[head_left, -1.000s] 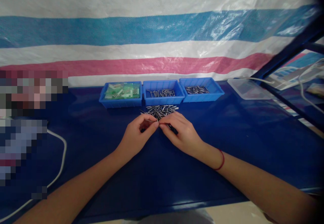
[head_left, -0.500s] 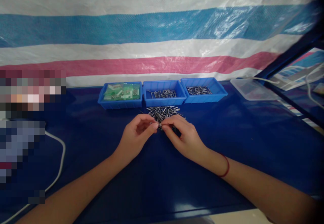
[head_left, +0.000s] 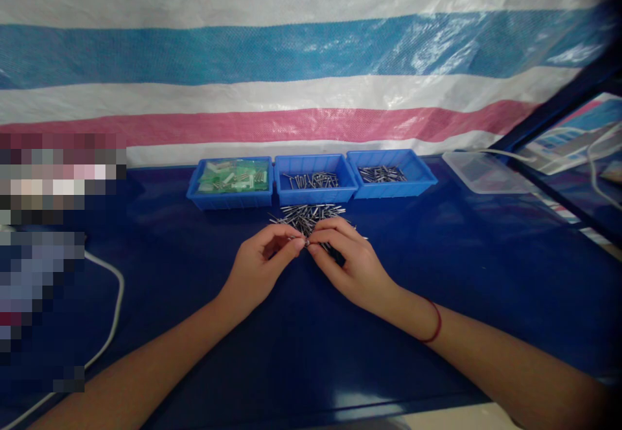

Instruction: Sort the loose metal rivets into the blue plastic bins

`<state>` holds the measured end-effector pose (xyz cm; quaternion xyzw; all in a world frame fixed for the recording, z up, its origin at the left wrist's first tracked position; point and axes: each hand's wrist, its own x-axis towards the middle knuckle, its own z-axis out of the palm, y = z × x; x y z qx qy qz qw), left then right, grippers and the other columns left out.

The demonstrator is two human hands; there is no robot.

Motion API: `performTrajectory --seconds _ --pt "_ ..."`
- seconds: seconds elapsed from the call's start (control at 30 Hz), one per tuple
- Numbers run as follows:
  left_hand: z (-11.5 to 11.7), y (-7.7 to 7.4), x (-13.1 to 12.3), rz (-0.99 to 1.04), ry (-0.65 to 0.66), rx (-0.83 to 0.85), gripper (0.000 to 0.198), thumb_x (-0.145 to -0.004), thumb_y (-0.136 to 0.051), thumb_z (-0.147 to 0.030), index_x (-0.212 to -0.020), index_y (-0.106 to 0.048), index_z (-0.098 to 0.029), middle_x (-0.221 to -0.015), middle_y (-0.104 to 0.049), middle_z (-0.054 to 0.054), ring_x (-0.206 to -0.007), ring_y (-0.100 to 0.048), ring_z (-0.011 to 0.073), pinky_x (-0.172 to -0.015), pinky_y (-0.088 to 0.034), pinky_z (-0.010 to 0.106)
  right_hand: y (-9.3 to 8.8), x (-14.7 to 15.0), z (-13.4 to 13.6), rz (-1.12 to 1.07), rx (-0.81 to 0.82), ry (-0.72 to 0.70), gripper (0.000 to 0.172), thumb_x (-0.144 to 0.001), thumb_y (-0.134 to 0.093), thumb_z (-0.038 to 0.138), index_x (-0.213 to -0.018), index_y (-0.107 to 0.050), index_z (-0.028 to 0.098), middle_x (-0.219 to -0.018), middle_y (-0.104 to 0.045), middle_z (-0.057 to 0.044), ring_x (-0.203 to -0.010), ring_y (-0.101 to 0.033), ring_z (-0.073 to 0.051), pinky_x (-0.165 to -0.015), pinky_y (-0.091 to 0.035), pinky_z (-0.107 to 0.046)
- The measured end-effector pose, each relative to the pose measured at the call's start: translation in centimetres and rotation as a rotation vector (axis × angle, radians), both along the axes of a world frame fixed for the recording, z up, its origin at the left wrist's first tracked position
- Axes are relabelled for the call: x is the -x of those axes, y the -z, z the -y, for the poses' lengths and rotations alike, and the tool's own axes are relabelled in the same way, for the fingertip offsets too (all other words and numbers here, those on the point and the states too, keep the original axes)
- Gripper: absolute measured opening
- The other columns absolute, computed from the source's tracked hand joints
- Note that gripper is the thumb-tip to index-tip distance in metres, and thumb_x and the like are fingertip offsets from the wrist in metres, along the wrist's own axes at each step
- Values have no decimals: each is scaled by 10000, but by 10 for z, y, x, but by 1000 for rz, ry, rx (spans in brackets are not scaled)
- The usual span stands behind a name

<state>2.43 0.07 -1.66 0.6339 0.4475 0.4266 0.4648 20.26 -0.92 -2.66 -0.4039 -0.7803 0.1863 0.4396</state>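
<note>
My left hand (head_left: 265, 258) is closed in a pinch, thumb against index finger, on a small shiny piece too small to name. Opposite it, fingertips nearly meeting, my right hand (head_left: 352, 255) pinches at the same spot; what it holds is mostly hidden. Behind and beneath the fingers spreads a pile of thin metal pins (head_left: 311, 213) on the dark blue table (head_left: 291, 359). Beyond the pile, the middle blue bin (head_left: 315, 195) contains loose metal pins or screws. The right blue bin (head_left: 393, 189) has more thin metal pieces.
The left blue bin (head_left: 233, 201) holds green-and-clear plastic bags with small metal parts. A clear plastic lid or tray (head_left: 488, 174) lies at the back right. A white cable (head_left: 119, 287) runs along the left, near a blurred-out area. A striped tarp (head_left: 291, 54) hangs behind.
Both hands keep their pinch at nearly the same place. My right hand's fingers have shifted slightly, and a little more of the pile shows beside my left fingers.
</note>
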Motion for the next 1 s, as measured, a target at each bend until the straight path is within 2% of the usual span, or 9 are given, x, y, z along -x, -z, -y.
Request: performTrajectory --seconds 0.2,0.57,0.8,1.0 --pt "0 2 1 -36 -1 -46 161 -823 -653 -319 -907 -669 -181 -858 -697 22 -748 -644 146 -702 -515 252 -2 0 0 -31 17 8 82 -879 -537 145 -901 -592 203 -952 -604 -78 -946 -572 -196 -825 -486 -369" --pt "-3 7 3 -156 7 -91 175 -845 -626 -329 -938 -676 -189 -844 -695 15 -735 -633 150 -675 -492 248 -6 -3 -1 -115 -41 64 102 -843 -570 125 -896 -580 212 -918 -607 -63 -896 -600 -183 -803 -494 -352" --pt "-6 10 5 -239 83 -111 185 -870 -594 -343 -957 -670 -198 -873 -685 21 -784 -635 163 -706 -486 262 -9 -3 2 -123 -83 79 81 -837 -591 153 -879 -585 222 -896 -628 -55 -883 -611 -191 -772 -494 -361" --pt "-5 2 3 -303 164 -186 131 -893 -565 -289 -913 -657 -199 -893 -660 20 -828 -617 156 -733 -469 262 -12 -6 2 -112 -96 46 71 -832 -584 150 -845 -567 218 -851 -623 -50 -855 -600 -188 -764 -483 -361"
